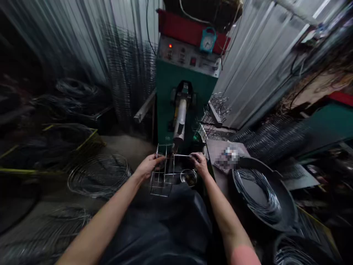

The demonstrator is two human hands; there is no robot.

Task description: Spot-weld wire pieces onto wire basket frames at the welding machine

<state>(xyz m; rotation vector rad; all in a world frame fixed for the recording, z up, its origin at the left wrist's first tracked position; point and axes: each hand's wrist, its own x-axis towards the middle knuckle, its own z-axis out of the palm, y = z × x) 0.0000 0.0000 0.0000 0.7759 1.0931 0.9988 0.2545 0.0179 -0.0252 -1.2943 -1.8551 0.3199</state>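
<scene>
Leftward, floor [125, 145] lies open beyond the wire frame [164, 173].

1. Wire frame [163, 176]: contact at machine tip [175, 147] too small to tell.
2. Right sleeve [245, 256]: cut by bottom edge.
3. Pixelated item [228, 158] on right: unreadable.
4. Wire coils [35, 239], lower left: blurred.

Beyond the left hand [149, 166] I see a grey corrugated metal wall [88, 36]; beyond the right hand [200, 164], off to its right, a paler ribbed wall [248, 48] catches more light. Just left of the left hand I make out grey floor [124, 144]. Far to the right of the right hand, a green cabinet [321, 121] with a red top [342, 98] stands in gloom.
</scene>
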